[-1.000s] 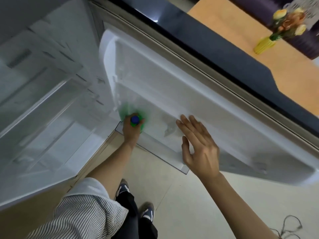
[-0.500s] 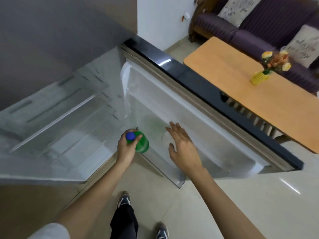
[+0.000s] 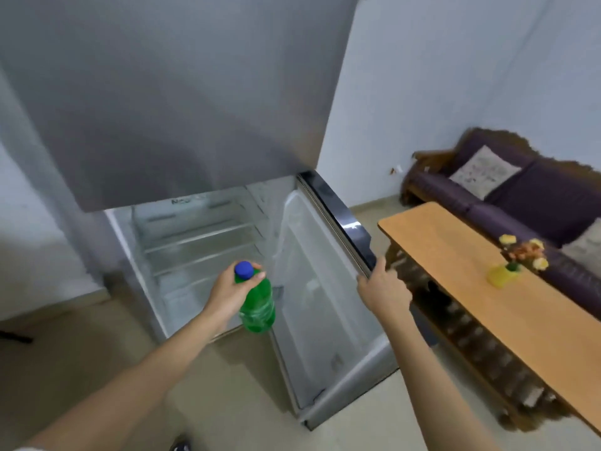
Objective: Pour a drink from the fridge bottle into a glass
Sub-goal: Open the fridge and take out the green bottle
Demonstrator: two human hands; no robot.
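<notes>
The left hand point(image 3: 227, 292) holds the green bottle point(image 3: 257, 304) upright by its neck, fingers point(image 3: 257, 278) wrapped just below the blue cap point(image 3: 244, 269), in front of the open lower compartment of the fridge point(image 3: 182, 109) and clear of its bare shelves point(image 3: 198, 242). The right hand point(image 3: 383, 289) grips the outer edge of the open fridge door point(image 3: 312, 288), fingers curled over the dark rim. To the right stands a wooden desk point(image 3: 455, 288) bearing a yellow vase of flowers point(image 3: 502, 275), with a purple sofa point(image 3: 520, 196) against the wall behind it.
</notes>
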